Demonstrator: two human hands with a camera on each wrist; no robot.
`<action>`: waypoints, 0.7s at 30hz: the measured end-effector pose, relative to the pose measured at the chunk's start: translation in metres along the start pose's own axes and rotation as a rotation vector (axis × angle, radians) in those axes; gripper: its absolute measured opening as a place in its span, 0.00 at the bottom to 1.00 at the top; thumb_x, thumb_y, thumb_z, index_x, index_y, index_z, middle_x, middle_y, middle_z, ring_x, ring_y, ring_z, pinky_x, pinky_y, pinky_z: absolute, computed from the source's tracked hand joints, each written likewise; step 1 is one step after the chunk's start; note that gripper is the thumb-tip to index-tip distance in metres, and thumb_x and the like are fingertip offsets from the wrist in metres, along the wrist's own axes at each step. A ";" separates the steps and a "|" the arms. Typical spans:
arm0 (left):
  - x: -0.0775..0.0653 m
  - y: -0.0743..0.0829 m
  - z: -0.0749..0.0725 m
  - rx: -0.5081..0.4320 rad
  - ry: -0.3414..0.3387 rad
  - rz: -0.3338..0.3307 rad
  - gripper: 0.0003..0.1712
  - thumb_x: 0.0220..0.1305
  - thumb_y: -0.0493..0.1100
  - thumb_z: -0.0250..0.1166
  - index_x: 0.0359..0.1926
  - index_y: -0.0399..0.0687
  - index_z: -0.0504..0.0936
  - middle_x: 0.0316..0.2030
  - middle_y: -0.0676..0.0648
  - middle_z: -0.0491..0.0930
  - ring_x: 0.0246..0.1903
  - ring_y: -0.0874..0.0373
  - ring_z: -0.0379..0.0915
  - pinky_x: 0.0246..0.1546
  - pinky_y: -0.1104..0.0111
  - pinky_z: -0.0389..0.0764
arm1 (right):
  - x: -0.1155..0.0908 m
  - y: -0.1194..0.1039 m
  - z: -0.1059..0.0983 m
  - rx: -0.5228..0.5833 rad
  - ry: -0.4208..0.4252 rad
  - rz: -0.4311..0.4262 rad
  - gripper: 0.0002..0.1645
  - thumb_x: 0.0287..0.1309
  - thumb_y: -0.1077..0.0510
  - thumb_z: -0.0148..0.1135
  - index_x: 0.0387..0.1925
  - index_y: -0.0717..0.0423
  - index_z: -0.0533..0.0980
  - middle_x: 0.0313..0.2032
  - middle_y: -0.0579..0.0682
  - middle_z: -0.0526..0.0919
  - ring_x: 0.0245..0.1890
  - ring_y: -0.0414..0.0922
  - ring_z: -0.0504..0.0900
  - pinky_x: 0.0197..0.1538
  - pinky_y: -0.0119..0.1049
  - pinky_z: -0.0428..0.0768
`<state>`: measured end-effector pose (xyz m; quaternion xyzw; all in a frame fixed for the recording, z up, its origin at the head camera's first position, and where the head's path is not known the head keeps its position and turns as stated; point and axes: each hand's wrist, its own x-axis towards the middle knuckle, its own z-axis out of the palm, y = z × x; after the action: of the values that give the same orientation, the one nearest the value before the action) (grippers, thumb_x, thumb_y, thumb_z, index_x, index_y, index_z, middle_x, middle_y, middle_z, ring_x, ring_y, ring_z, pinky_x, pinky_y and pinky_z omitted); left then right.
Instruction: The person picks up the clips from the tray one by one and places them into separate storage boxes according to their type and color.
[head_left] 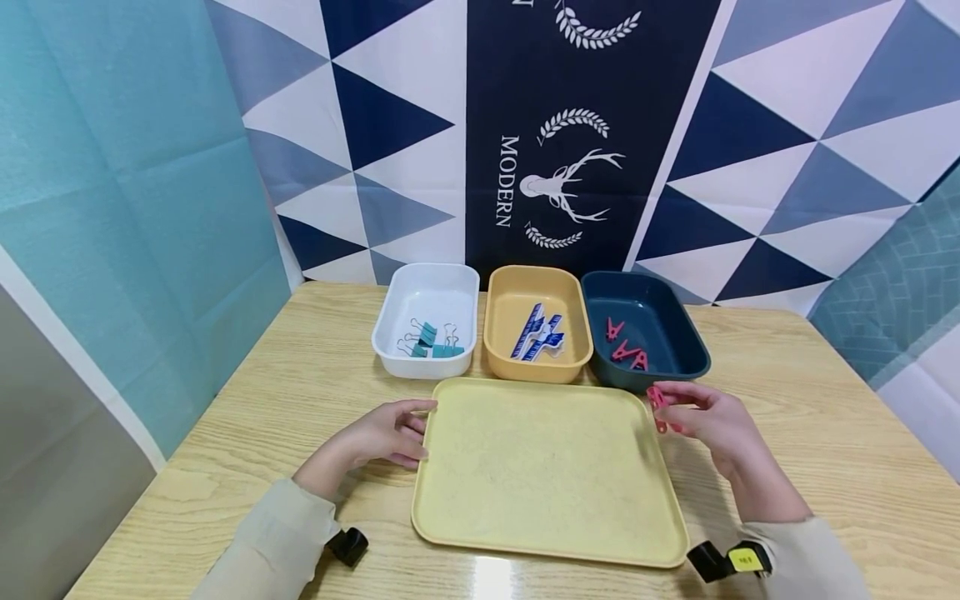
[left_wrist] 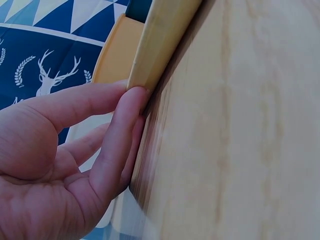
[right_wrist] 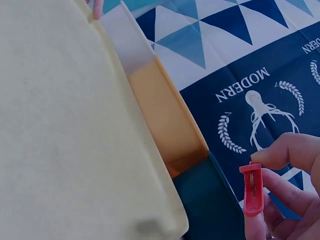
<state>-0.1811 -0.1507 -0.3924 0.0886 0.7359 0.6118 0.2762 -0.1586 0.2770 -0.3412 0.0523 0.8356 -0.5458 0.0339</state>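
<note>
My right hand point(head_left: 701, 417) pinches a small red clothespin point(right_wrist: 253, 192) between thumb and fingers, just past the right edge of the pale yellow tray point(head_left: 547, 475). That clothespin is in front of the dark blue bin point(head_left: 693, 354), where several like red clothespins point(head_left: 624, 350) lie. At the tray's left edge, my left hand point(head_left: 390, 435) touches the rim with its fingertips. In the left wrist view, the left fingers point(left_wrist: 117, 140) are loosely bent against the outer side of the rim, with no small thing between them.
A white bin point(head_left: 386, 346) with teal binder clips point(head_left: 427, 337) stands behind the tray. Beside it, an orange-yellow bin point(head_left: 498, 367) holds blue and white clips point(head_left: 538, 333). The wooden table point(head_left: 225, 467) meets a patterned cloth point(head_left: 405, 108) at the back.
</note>
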 end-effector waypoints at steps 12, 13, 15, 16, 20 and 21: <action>0.001 -0.001 0.001 -0.003 0.001 0.003 0.43 0.51 0.24 0.65 0.68 0.37 0.58 0.43 0.37 0.66 0.34 0.53 0.73 0.35 0.60 0.84 | 0.010 -0.004 -0.007 0.009 0.024 0.032 0.29 0.56 0.54 0.65 0.57 0.63 0.72 0.32 0.36 0.79 0.32 0.36 0.77 0.37 0.30 0.82; 0.001 -0.001 0.001 -0.004 0.000 0.004 0.43 0.51 0.24 0.65 0.68 0.37 0.58 0.43 0.37 0.66 0.34 0.53 0.73 0.35 0.60 0.84 | 0.011 -0.005 -0.007 0.013 0.027 0.030 0.29 0.56 0.54 0.65 0.56 0.63 0.72 0.32 0.36 0.79 0.32 0.35 0.77 0.37 0.30 0.82; 0.001 -0.001 0.001 -0.001 -0.001 0.005 0.43 0.51 0.24 0.65 0.68 0.37 0.58 0.43 0.37 0.66 0.34 0.53 0.72 0.35 0.60 0.84 | 0.012 -0.006 -0.008 0.027 0.032 0.026 0.29 0.56 0.54 0.65 0.56 0.63 0.72 0.31 0.35 0.79 0.31 0.35 0.78 0.37 0.30 0.82; 0.001 -0.001 0.001 -0.001 -0.002 0.006 0.43 0.51 0.24 0.65 0.68 0.37 0.58 0.43 0.37 0.66 0.34 0.53 0.72 0.35 0.60 0.84 | 0.013 -0.007 -0.008 0.034 0.034 0.025 0.29 0.55 0.53 0.66 0.56 0.62 0.72 0.31 0.35 0.80 0.31 0.35 0.78 0.38 0.30 0.82; 0.002 -0.002 0.000 0.001 -0.004 0.007 0.43 0.51 0.24 0.65 0.68 0.37 0.58 0.43 0.37 0.66 0.34 0.53 0.73 0.35 0.60 0.84 | 0.017 -0.010 -0.010 0.054 0.045 0.024 0.27 0.54 0.53 0.67 0.54 0.59 0.74 0.30 0.33 0.80 0.31 0.34 0.79 0.38 0.29 0.81; 0.002 -0.002 0.000 -0.001 -0.004 0.007 0.43 0.51 0.24 0.65 0.68 0.37 0.58 0.43 0.37 0.66 0.34 0.53 0.73 0.35 0.60 0.84 | 0.018 -0.011 -0.011 0.055 0.050 0.023 0.27 0.54 0.52 0.67 0.54 0.58 0.74 0.30 0.33 0.80 0.31 0.34 0.80 0.37 0.29 0.81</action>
<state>-0.1822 -0.1502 -0.3953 0.0922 0.7347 0.6130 0.2755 -0.1777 0.2835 -0.3292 0.0765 0.8202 -0.5667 0.0179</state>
